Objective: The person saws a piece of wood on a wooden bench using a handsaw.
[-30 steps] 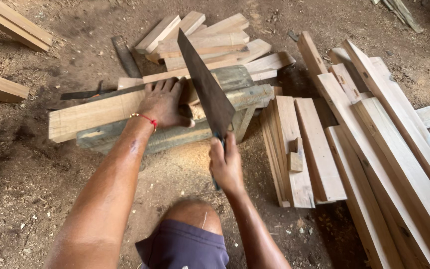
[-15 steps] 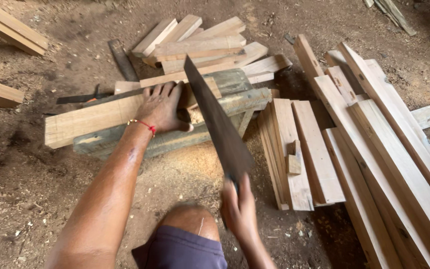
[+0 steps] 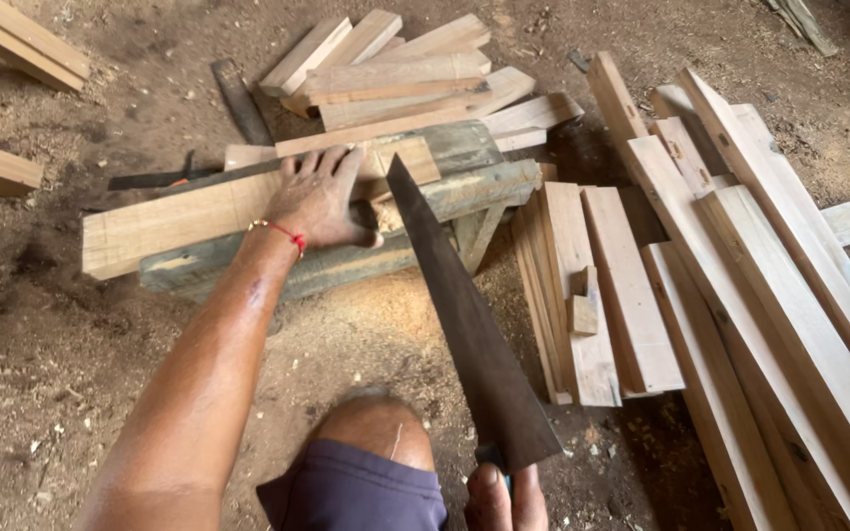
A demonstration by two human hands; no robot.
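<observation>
Left hand flat, pinning a stiff, light wooden plank atop grey beams on the dirt floor; right hand clenched around the handsaw, its rigid blade best handled by the grip.

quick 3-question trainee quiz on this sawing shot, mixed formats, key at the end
1. True or false: the left hand lies flat on the plank.
2. What does the right hand grip? A) hammer B) handsaw C) chisel
3. Fill in: the small wood block lies on the ____ boards right of the saw blade.

Key: 1 true; 2 B, the handsaw; 3 stacked.
</observation>
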